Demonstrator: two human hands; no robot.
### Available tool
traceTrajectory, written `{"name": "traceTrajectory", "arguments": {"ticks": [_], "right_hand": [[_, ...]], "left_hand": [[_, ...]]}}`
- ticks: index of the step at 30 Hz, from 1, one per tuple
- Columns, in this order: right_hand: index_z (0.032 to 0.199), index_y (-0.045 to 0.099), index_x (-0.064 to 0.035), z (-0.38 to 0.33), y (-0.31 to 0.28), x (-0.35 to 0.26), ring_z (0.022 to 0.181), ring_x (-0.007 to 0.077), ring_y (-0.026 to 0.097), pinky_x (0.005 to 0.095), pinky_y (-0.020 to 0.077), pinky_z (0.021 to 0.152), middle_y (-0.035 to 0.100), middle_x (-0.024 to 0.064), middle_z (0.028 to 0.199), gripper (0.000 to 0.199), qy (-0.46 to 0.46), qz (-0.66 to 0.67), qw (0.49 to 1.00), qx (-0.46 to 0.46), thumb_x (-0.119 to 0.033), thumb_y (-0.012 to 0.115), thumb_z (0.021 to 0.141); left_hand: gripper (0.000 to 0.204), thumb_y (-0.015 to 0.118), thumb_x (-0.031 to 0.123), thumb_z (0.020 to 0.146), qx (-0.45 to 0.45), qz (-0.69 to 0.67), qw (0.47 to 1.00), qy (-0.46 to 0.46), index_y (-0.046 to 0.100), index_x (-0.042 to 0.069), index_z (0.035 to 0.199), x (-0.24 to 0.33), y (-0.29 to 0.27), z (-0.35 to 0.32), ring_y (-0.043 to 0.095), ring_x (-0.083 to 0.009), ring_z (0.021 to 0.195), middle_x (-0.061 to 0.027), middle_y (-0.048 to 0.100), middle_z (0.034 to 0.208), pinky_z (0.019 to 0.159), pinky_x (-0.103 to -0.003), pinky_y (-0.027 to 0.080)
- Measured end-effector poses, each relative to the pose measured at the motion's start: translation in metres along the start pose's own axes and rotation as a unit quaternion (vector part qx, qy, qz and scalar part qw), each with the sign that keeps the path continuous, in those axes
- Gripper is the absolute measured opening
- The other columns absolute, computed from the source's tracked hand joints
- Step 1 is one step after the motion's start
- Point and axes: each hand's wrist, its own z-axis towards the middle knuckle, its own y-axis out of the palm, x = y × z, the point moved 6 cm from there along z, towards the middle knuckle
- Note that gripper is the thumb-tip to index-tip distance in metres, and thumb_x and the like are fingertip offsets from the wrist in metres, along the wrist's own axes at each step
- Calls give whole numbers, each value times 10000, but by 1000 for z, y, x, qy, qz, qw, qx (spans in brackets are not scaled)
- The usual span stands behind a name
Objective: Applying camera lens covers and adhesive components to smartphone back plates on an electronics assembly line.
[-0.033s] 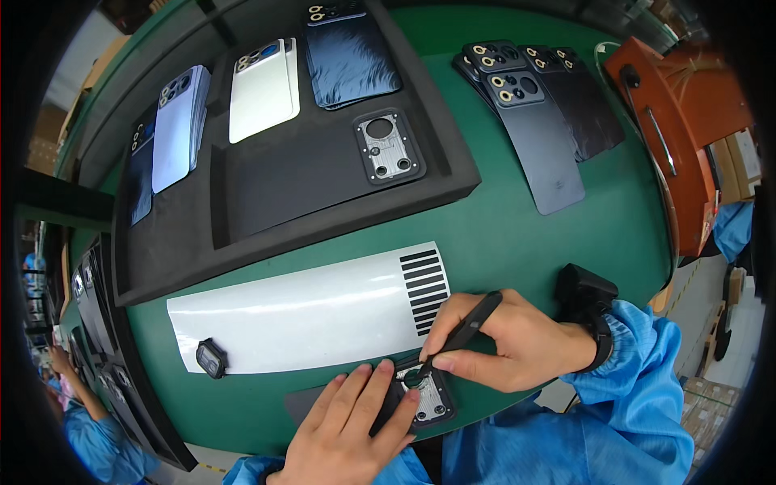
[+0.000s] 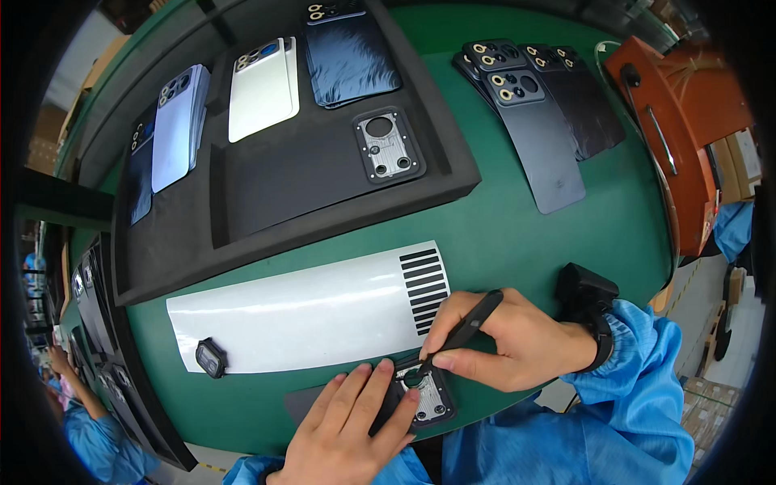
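Your right hand (image 2: 505, 352) is clamped on a black pen-like tool (image 2: 475, 318), thumb and fingers together around it, with its lower end down at the metal camera plate (image 2: 434, 398) of a dark phone back panel (image 2: 303, 402). That panel lies at the near edge of the green table (image 2: 509, 250), just below the white sheet (image 2: 283, 315). Your left hand (image 2: 347, 432) rests on the panel with its fingers extended and slightly apart, the thumb reaching onto the plate beside the round hole; it is not closed around anything. A row of black strips (image 2: 424, 293) marks the sheet's right end, near your right fingers, and a small dark angular piece (image 2: 211, 358) sits at its lower left corner. Beyond the sheet, the black foam tray (image 2: 323, 222) holds pale blue panels (image 2: 174, 133), white panels (image 2: 263, 93) and dark blue panels (image 2: 352, 69). To the tray's right lie overlapping dark grey panels (image 2: 546, 158), and a black block-shaped object (image 2: 586, 289) stands near your right wrist
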Motion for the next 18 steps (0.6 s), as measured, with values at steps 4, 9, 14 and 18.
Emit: {"name": "traceTrajectory", "arguments": {"ticks": [4, 9, 14, 18], "right_hand": [[1009, 632, 13, 0, -1, 0, 870, 241, 663, 332, 521, 767, 662, 113, 943, 145, -16, -8, 1000, 16, -44, 662, 878], [1011, 630, 12, 0, -1, 4, 873, 240, 663, 329, 522, 768, 660, 114, 946, 152, -5, -16, 1000, 16, -52, 668, 879], [999, 535, -14, 0, -1, -1, 663, 250, 634, 336, 471, 585, 634, 123, 790, 161, -100, -31, 993, 51, -48, 653, 895], [1000, 535, -15, 0, -1, 0, 668, 246, 635, 335, 473, 587, 634, 119, 791, 160, -87, -34, 995, 47, -49, 652, 897]], "left_hand": [[564, 781, 219, 687, 4, -4, 1000, -2, 632, 136, 1225, 0, 1, 0, 520, -346, 1229, -194, 513, 1356, 1021, -444, 451], [565, 782, 200, 686, 12, -9, 1000, -2, 636, 131, 1228, 0, 1, 0, 517, -355, 1230, -199, 504, 1365, 1022, -457, 449], [558, 779, 191, 692, 12, -14, 1000, -5, 637, 129, 1228, 0, 2, 0, 515, -358, 1232, -203, 499, 1369, 1023, -464, 446], [544, 773, 189, 706, 13, -14, 1000, -4, 634, 127, 1228, 0, 1, 0, 512, -365, 1234, -206, 496, 1371, 1024, -473, 445]]}}
